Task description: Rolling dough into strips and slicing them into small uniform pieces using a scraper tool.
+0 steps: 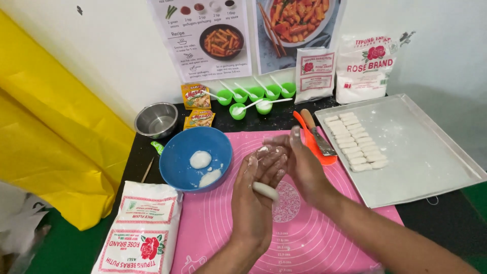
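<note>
My left hand (253,203) and my right hand (303,167) are pressed palm to palm above the pink silicone mat (304,238), both dusted with flour. A white roll of dough (266,190) lies between the palms, its end sticking out at the lower side. Left of my hands stands a blue bowl (177,157) holding two lumps of white dough (200,159). To the right, a metal tray (421,152) carries several short white dough sticks (355,142) laid in rows.
An orange scraper with a knife (317,139) lies between mat and tray. A flour bag (139,233) lies at the front left, two more bags (365,66) lean on the wall. Green cups with spoons (253,96), yellow sachets (197,96) and a steel bowl (156,120) stand behind.
</note>
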